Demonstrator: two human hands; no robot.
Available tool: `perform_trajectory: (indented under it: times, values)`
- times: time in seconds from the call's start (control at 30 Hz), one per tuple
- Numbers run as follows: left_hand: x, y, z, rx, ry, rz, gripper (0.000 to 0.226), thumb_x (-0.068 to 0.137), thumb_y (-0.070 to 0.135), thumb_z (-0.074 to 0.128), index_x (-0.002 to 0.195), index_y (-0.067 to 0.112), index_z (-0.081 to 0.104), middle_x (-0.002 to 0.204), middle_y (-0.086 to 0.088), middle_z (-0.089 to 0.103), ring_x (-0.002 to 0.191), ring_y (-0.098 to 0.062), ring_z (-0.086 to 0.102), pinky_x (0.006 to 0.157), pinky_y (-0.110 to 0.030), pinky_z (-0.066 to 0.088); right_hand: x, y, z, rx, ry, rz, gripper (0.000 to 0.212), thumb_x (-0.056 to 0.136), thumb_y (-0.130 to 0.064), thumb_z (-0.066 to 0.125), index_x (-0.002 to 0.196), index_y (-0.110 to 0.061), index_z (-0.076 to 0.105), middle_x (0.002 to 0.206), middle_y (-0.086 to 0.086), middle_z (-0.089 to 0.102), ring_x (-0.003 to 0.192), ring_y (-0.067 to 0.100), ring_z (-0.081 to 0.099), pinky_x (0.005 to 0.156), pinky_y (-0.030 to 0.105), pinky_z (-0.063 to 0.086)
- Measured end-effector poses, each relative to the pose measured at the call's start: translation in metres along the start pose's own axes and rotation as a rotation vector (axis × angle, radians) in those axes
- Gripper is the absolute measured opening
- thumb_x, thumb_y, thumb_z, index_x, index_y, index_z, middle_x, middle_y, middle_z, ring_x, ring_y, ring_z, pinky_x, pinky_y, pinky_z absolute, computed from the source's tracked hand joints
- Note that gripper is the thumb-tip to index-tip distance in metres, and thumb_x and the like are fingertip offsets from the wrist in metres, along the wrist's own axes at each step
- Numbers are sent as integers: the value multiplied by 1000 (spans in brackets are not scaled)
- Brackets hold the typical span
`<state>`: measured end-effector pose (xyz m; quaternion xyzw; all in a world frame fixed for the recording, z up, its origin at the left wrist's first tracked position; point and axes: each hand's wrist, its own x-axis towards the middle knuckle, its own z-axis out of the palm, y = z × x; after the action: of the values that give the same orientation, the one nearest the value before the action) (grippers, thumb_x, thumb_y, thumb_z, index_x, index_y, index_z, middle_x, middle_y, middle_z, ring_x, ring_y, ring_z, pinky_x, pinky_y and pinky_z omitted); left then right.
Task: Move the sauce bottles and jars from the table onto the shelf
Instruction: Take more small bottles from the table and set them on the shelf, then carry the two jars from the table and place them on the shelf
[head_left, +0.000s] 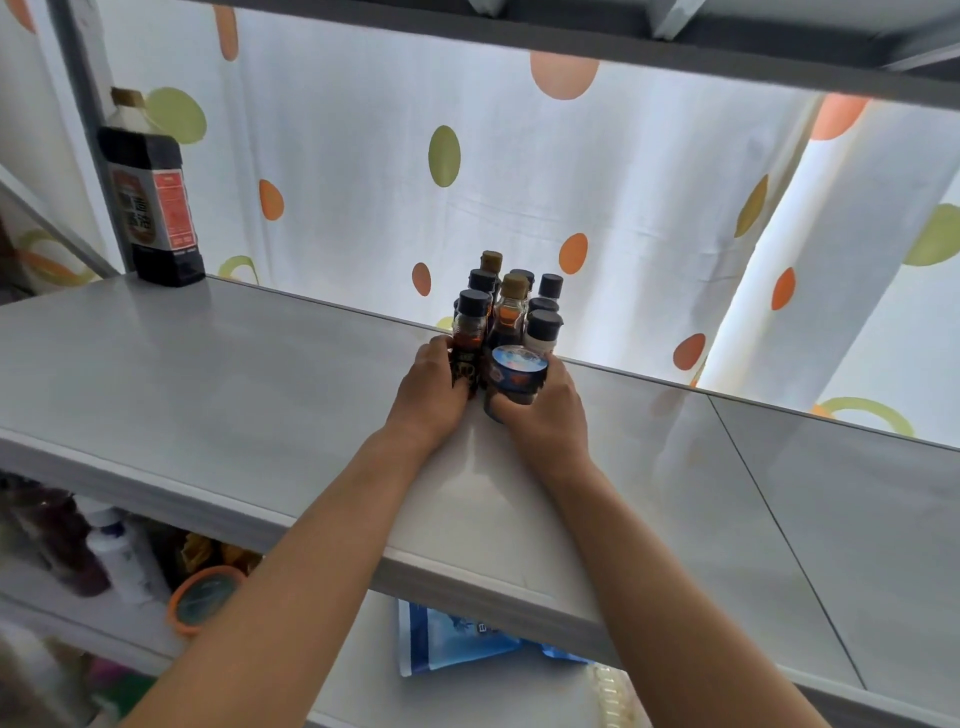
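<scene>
From the head view, both arms reach onto the grey shelf (218, 364). The left hand (434, 387) has its grip wrapped around a dark sauce bottle (470, 338), and the right hand (545, 410) clasps a blue-lidded jar (517, 376). Both stand at the front of a tight cluster of small capped bottles (519, 296) near the shelf's back edge, against the dotted curtain (363, 156). A big soy sauce bottle (150, 197) stands well apart at the left. My worry: pushing either one in could knock the packed bottles over, or off the open back.
</scene>
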<state>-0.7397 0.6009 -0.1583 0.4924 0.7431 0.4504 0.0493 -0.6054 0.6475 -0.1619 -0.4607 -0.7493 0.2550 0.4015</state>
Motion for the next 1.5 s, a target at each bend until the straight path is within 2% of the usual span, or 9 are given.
perform_trajectory:
  times: [0.2,0.4,0.5,0.63,0.83,1.03,1.2,1.33,1.5]
  values:
    - [-4,-3,1,48,-47,-84,72,89,15,64,147,1,23,142,-20,39,127,-35,46,102,-41,39,2,5,-1,19,-23,-10,67,68,-30,78,129,-17,52,120,2,61,110,19,57,93,34,48]
    - [-40,11,-15,209,-141,-176,65,90,22,60,143,1,29,143,-19,40,132,-33,40,109,-39,32,-21,0,-23,-168,-139,42,72,74,-32,79,130,-7,42,125,12,52,120,29,50,95,32,42]
    - [-67,29,-17,401,-264,-203,50,93,30,49,137,7,38,138,-15,49,129,-30,44,115,-47,23,-41,3,-43,-445,-270,26,79,87,-46,64,143,-3,29,142,16,43,131,32,41,106,40,37]
    - [-112,54,-7,571,-352,-130,41,99,33,35,131,10,47,141,-11,45,132,-26,38,114,-51,18,-69,22,-73,-581,-473,-141,63,98,-52,34,139,-6,43,148,17,41,139,30,35,115,40,27]
    - [-188,99,31,662,-197,-109,39,102,34,27,129,18,50,139,-6,47,134,-25,36,113,-49,24,-111,54,-127,-531,-557,-380,61,99,-52,26,144,-13,39,158,11,31,147,24,24,120,43,17]
    - [-251,125,44,681,-175,-124,48,106,35,20,153,25,24,162,-2,18,149,-20,11,120,-41,6,-160,73,-170,-667,-489,-623,54,104,-39,22,151,-12,25,159,15,25,148,29,21,118,48,19]
    - [-306,141,43,770,-37,-80,48,106,35,24,152,20,28,159,-1,27,150,-20,9,121,-39,11,-202,76,-184,-668,-474,-616,65,99,-27,34,155,-8,10,164,14,9,152,26,5,121,50,7]
    - [-352,152,40,789,46,-93,48,107,31,26,153,16,24,159,-4,25,150,-20,5,120,-37,9,-244,77,-184,-637,-482,-719,62,99,-29,14,156,-7,9,164,14,3,152,24,-5,121,49,-9]
    - [-432,137,10,870,53,-271,49,107,31,24,154,16,21,161,-7,20,151,-23,2,121,-42,7,-304,54,-166,-527,-603,-823,61,103,-33,24,156,-7,9,164,12,2,152,22,-6,121,44,-11]
